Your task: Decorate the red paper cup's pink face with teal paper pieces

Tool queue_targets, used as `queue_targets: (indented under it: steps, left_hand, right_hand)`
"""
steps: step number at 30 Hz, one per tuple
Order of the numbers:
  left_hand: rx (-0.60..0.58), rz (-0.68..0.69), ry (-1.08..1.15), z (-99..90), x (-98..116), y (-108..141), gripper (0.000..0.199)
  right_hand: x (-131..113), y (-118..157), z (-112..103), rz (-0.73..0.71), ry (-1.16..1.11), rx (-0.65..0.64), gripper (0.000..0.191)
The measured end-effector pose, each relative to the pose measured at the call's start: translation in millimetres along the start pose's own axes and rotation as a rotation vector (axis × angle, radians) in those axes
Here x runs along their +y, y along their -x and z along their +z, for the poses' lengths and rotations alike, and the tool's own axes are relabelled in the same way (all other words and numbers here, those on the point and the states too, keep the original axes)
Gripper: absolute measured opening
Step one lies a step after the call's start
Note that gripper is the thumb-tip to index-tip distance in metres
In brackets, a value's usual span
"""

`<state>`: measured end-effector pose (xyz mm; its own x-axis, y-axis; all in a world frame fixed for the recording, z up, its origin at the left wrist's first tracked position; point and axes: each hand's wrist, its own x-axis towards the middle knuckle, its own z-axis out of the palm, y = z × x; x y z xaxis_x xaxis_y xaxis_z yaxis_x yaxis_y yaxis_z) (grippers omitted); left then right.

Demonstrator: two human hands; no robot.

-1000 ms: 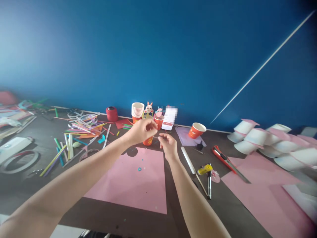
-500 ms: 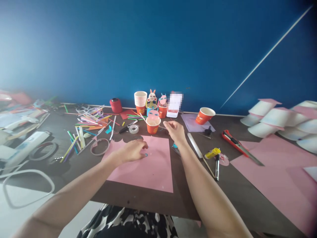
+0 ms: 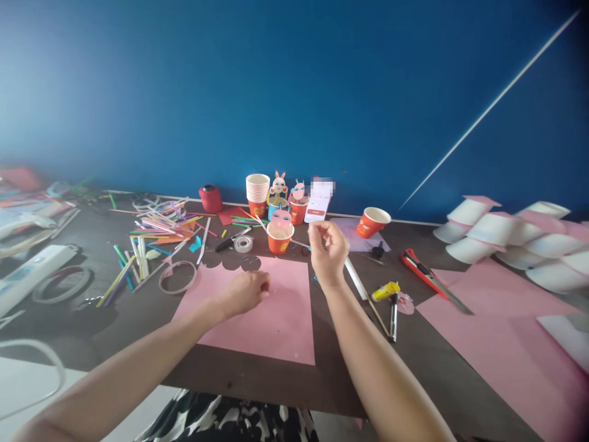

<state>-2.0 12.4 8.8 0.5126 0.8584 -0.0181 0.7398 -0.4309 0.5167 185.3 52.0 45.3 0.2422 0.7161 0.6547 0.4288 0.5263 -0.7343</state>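
My left hand (image 3: 246,291) rests low over a pink paper sheet (image 3: 276,328), its fingers curled in; whatever they hold is hidden. My right hand (image 3: 330,253) is raised beyond the sheet's right edge, thumb and forefinger pinched together. Anything in that pinch is too small to make out. Its fingertips appear just below the phone (image 3: 316,207) propped at the back; I cannot tell whether they touch. Left of this hand stands a red paper cup (image 3: 278,244) with a pink face cut-out (image 3: 281,218) rising from it. A roll of clear tape (image 3: 243,244) lies behind the sheet.
Behind stand stacked cups (image 3: 257,187) and a rabbit-faced cup (image 3: 278,209). Coloured straws (image 3: 163,221) and a tape ring (image 3: 177,277) lie left. At right are a glue tube (image 3: 385,291), a red cutter (image 3: 426,275), another red cup (image 3: 372,224) and piled white cups (image 3: 492,236).
The view has shifted slightly. My right hand has lifted and turned, with its fingers curled more. My left fingers have closed further, and the tiny blue piece beside them no longer shows.
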Motion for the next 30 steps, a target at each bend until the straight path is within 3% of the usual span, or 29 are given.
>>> queue_targets:
  steps: [5, 7, 11, 16, 25, 30]
  left_hand:
    - [0.250, -0.094, 0.512, 2.3, -8.3, -6.1, 0.015]
    - [0.281, -0.162, 0.778, 3.8, -13.6, -8.4, 0.021]
    - [0.272, -0.263, 1.103, 9.1, -21.0, -10.1, 0.027]
    - [0.275, -0.304, 1.266, 14.4, -22.0, -9.3, 0.032]
    - [0.248, -0.276, 1.272, 12.5, -24.0, -3.3, 0.036]
    - [0.260, -0.244, 1.150, 11.6, -23.7, -2.6, 0.032]
  right_hand:
    - [-32.8, 16.1, 7.0, -0.003, 0.011, -0.553, 0.011]
    - [-37.1, 27.4, 11.3, -0.036, 0.091, -0.666, 0.008]
    - [-28.0, 50.2, 19.2, -0.043, 0.179, -0.659, 0.011]
    - [-11.7, 62.1, 25.3, -0.005, 0.162, -0.621, 0.013]
    - [-8.2, 64.5, 28.2, -0.061, 0.210, -0.729, 0.013]
    - [-8.3, 66.2, 27.9, -0.067, 0.255, -0.746, 0.012]
